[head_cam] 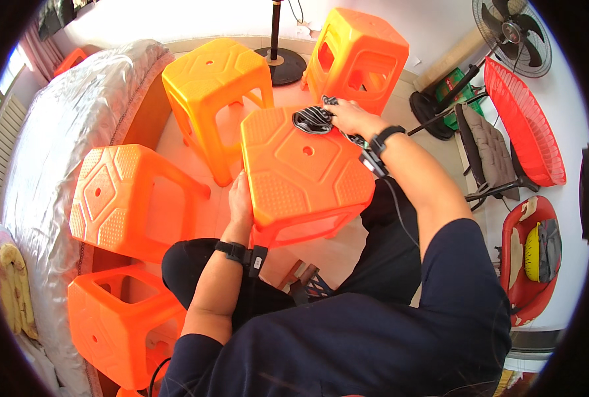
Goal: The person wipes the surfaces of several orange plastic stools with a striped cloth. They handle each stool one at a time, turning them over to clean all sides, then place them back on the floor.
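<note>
An orange plastic stool (307,171) stands upright between my knees, its patterned seat facing up with a small hole in the middle. At the far right part of the seat, my right hand (351,116) grips a bunched black-and-white striped cloth (313,119), part of which lies on the seat. My left hand (240,198) rests against the stool's left side, its fingers partly hidden by the edge. Both wrists wear black straps with small devices.
More orange stools stand around: one upright ahead (215,64), stacked ones (361,54) by the wall, two (98,193) (101,327) tipped at left beside a covered bed (66,124). A pedestal fan (512,32), folding chair (488,144) and red seat (515,293) are at right.
</note>
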Action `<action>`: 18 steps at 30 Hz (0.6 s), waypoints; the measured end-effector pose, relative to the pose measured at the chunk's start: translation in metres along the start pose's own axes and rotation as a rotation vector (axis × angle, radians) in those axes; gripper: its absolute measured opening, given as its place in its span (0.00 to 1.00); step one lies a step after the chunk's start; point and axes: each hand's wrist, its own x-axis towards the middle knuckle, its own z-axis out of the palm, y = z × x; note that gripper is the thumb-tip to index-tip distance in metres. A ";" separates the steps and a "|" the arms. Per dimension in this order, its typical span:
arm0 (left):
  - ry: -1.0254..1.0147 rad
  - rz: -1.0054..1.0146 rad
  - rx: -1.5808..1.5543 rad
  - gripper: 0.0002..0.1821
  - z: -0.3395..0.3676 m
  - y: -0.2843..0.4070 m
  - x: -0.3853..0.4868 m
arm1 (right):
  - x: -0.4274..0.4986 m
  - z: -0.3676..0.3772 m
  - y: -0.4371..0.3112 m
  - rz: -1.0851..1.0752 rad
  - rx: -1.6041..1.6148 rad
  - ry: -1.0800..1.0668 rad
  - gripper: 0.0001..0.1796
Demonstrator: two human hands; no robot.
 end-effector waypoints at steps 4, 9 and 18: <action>0.021 -0.015 -0.079 0.22 -0.005 -0.010 0.006 | 0.015 0.000 -0.053 -0.255 -0.012 -0.004 0.29; -0.021 -0.001 -0.279 0.21 -0.012 -0.018 0.011 | -0.048 0.038 -0.136 -0.898 0.088 0.109 0.29; 0.006 0.033 -0.071 0.23 0.002 -0.010 0.001 | -0.159 0.027 -0.051 -0.456 0.334 0.045 0.35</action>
